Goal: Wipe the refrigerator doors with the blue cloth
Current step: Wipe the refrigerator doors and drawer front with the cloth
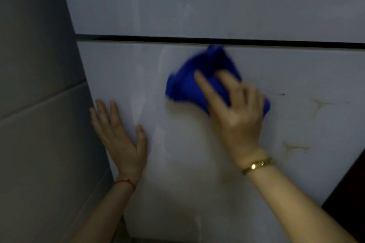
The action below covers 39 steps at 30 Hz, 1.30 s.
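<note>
Two hands are engaged: the blue cloth [199, 83] is pressed to the lower refrigerator door [296, 77] under the right hand [239, 108], fingers spread over it, while the left hand [120, 136] is laid flat, open-fingered, likely for bracing.

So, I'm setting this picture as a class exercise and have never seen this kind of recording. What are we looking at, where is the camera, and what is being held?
There is no machine here: a person works with bare hands. The single picture comes from a camera worn on the head, looking forward and down. The pale surface is a fridge: an upper door and a lower door, split by a dark gap. The right hand presses a blue cloth against the lower door; the cloth is blurred, which suggests wiping. The left hand lies flat and open on the door near its left edge, holding nothing. Faint yellowish marks show to the right of the cloth. Grey wall stands at the left.
</note>
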Tool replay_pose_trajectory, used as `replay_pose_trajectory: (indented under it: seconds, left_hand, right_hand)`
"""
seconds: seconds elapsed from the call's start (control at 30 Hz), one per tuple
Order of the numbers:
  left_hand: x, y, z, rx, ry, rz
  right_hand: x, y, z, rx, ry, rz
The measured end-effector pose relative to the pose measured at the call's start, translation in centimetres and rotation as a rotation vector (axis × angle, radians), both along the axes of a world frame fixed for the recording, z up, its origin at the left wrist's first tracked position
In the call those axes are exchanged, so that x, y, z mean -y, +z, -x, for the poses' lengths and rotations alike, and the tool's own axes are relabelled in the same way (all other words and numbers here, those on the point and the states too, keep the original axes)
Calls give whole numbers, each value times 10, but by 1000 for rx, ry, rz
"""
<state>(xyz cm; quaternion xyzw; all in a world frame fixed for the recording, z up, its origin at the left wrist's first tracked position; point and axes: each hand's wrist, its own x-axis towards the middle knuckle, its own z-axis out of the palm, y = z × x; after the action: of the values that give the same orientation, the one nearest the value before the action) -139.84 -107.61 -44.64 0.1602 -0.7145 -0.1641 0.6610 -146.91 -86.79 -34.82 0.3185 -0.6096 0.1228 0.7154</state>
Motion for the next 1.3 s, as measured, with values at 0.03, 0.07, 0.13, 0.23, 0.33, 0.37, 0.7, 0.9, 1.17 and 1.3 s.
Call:
replay_pose_trajectory:
  seconds: [0.03,0.07,0.13,0.23,0.33,0.37,0.7,0.9,1.17,1.3]
  left_hand:
    - [0,0,-1,2,-6,-1]
    - [-1,1,-1,6,-11,-2]
    - [-2,2,-2,15,-18,-6]
    - [-3,3,-4,26,-19,-12]
    - [-5,4,-4,18,-14,-27]
    - [-6,4,-3,12,-8,-33]
    - [-14,6,2,-24,21,-71]
    - [-12,6,2,-25,27,-66]
    - [-13,6,1,-18,24,-65]
    - [-11,5,1,-7,13,-56]
  right_hand:
    - [-3,-31,-2,15,-13,-99]
    - [-9,-65,-3,32,-26,-200]
    - [-25,-122,-4,63,-45,-356]
    - [-52,-139,2,75,-62,-447]
    - [-68,-77,12,43,-80,-227]
    - [-68,-47,15,62,-68,-96]
    - [-73,-151,12,101,-67,-449]
    - [-82,-53,20,73,-20,-102]
    - [-49,-135,3,140,-21,-340]
    - [-83,-210,8,215,-10,-593]
